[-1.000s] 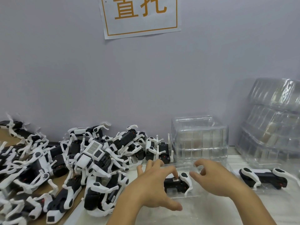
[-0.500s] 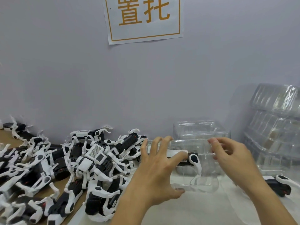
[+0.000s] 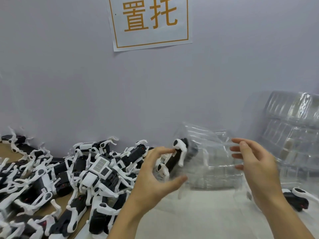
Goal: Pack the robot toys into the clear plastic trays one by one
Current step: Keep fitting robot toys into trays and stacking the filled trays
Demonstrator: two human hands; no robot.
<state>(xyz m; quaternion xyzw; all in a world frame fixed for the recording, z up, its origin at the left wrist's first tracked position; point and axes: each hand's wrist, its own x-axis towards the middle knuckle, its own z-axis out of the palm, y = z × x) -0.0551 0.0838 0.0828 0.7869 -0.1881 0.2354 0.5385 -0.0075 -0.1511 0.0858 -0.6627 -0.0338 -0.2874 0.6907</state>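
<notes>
head | left hand (image 3: pixel 155 176) curled round tilted tray (image 3: pixel 203 152) holding toy (image 3: pixel 176 157) | right hand (image 3: pixel 257 171) fingers spread at tray's far side, contact unclear | toy pile (image 3: pixel 69 178) left of left hand on tabletop (image 3: pixel 198 218)

You are facing a plain pale grey wall (image 3: pixel 69 83) that is filling most of what you are seeing. A white paper sign (image 3: pixel 151 23) is hanging on it up top, showing two large orange characters inside a thin orange border. Soft, even light is falling across the wall, casting faint shadows low down. Below, a brown tabletop (image 3: pixel 6 149) is showing at your left, and a white sheet (image 3: pixel 198 213) is covering it in front of you.
</notes>
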